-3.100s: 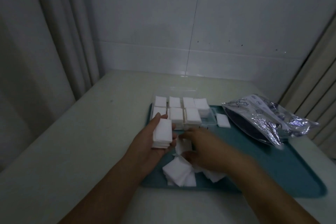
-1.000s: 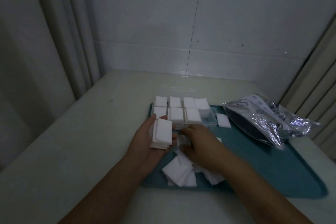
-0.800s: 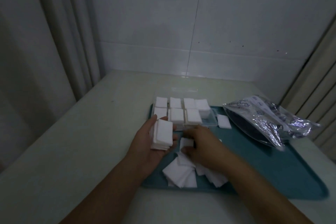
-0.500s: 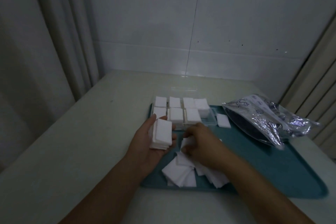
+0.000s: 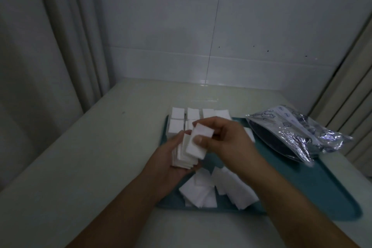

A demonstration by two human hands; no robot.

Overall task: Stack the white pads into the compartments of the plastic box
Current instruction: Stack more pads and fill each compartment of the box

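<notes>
Holding stack of pads point(image 5: 182, 158) in curled left hand point(image 5: 168, 164); right hand point(image 5: 227, 140) fingers pinching one pad point(image 5: 198, 142) over stack.

The white pads point(image 5: 201, 193) look soft and matt, like thin cotton or fibre sheets, with a slightly fuzzy surface. The plastic box point(image 5: 205, 100) is clear and smooth; its far edge catches a little light. The tray point(image 5: 322, 187) is teal plastic with a smooth, dull finish. The bag point(image 5: 298, 133) is shiny, crinkled foil with many bright reflections. The table point(image 5: 80, 167) is pale, smooth and matt. The wall tiles point(image 5: 261, 26) are white and glossy. The curtain point(image 5: 50, 36) is matt cloth.
</notes>
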